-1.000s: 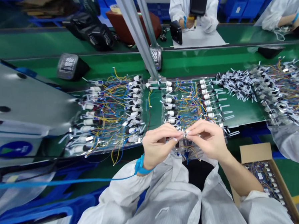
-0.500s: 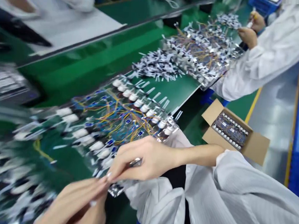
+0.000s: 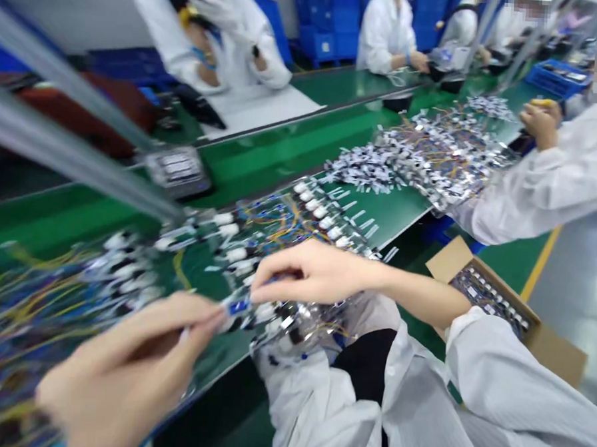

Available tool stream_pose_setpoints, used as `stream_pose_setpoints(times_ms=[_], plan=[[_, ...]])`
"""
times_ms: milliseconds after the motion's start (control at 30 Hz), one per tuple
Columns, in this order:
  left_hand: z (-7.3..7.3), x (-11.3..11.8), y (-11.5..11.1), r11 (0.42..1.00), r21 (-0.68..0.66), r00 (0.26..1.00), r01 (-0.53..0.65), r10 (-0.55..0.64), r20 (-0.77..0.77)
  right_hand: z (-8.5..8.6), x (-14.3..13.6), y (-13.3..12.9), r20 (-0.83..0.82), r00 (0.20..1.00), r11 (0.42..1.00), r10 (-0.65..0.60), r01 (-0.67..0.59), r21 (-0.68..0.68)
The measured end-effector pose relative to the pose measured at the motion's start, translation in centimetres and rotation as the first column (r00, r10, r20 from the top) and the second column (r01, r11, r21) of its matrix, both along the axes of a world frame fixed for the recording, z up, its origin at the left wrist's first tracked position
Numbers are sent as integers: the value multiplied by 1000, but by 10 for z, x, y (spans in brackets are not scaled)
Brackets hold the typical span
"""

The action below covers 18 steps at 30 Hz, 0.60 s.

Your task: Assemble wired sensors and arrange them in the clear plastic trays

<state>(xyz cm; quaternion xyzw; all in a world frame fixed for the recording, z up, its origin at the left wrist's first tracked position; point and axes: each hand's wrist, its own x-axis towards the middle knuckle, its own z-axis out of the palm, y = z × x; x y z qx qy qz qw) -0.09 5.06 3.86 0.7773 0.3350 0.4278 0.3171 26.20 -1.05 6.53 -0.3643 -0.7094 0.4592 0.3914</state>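
Note:
My left hand [image 3: 136,362] is closed in a pinch at the lower left, slightly blurred. A small blue-and-white piece [image 3: 238,306] shows at its fingertips. My right hand [image 3: 316,271] reaches in from the right, its thumb and fingers pinched close to the other end of that piece; whether it grips the piece itself is unclear. Under and behind my right hand lies a clear tray [image 3: 294,310] of white-capped parts [image 3: 322,211] with yellow and blue wires [image 3: 279,219]. Its near part is partly hidden by my hand.
Wired parts [image 3: 47,330] crowd the bench at left. White strips [image 3: 366,167] are heaped beyond the tray, near another filled tray [image 3: 447,158] and a co-worker's hands [image 3: 541,123]. Metal posts [image 3: 82,152] slant across the left. An open carton [image 3: 547,343] stands low at right.
The view has tilted up, bringing more of the bench and other people into sight. My fingertips, touching earlier, are now slightly apart with the blue-and-white piece visible between them.

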Motion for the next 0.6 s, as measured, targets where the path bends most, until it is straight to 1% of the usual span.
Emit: stream_pose_setpoints(times_ms=[33,67,100,167,233,300,367,400,433,467,533,600], plan=[[8,5,-1,986,28,987,-162,161,23,6,-4,10,20,1000,1000,-14,14,22],[15,10,3,970,36,970,-240,238,59,12,-9,21,30,999,998,-40,38,55],[20,14,12,967,14,964,-253,251,87,16,-14,32,20,997,993,-70,68,93],[24,20,39,974,-8,949,-224,220,224,22,-24,59,-37,993,980,-116,120,158],[26,24,71,987,-9,915,-161,153,374,25,-30,88,-55,993,977,-106,114,177],[27,29,101,997,-16,877,-82,80,474,26,-30,116,44,998,985,-54,46,166],[27,34,127,1000,-13,830,-18,23,557,26,-22,140,178,984,989,-23,-3,145],[25,36,139,1000,-14,809,2,6,588,25,-14,151,208,978,991,-32,4,135],[22,37,152,1000,-18,793,16,-1,609,25,-6,161,197,979,991,-59,34,128],[17,36,163,999,-29,786,26,-2,618,24,3,171,153,983,989,-98,80,122],[2,31,185,997,-67,804,44,4,595,23,19,189,41,981,976,-188,182,117],[-20,24,201,991,-120,854,52,18,521,22,28,206,13,967,959,-253,249,134]])
